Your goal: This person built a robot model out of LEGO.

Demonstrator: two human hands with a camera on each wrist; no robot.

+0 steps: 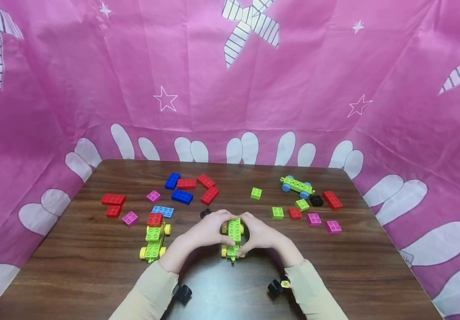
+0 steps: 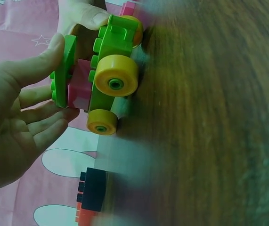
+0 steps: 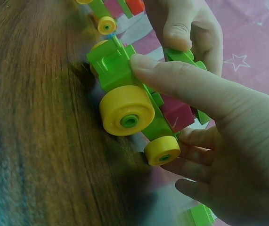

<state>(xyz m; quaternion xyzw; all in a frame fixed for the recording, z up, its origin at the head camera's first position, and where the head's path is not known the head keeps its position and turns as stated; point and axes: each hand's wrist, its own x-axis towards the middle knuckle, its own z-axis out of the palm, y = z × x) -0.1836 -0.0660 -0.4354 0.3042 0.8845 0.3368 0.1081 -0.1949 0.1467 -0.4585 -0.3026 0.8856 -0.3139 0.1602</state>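
Note:
A toy car sits on the table between my two hands. Its green wheeled base (image 3: 115,66) has yellow wheels (image 3: 127,110). On the base stands a magenta brick (image 2: 81,84), topped by a long green brick (image 1: 234,229). My left hand (image 1: 210,229) holds the long green brick between thumb and fingers. From the other side my right hand (image 1: 261,233) grips the car, its thumb on the green base near one end and its fingers by the magenta brick. Some right fingertips are hidden behind the car.
To the left stands another green car (image 1: 152,249) with yellow wheels and a red brick (image 1: 155,219). A green wheeled base (image 1: 297,185) with blue wheels lies at back right. Loose red, blue (image 1: 182,196), magenta (image 1: 314,219), green (image 1: 256,193) and black bricks (image 1: 205,213) are scattered about.

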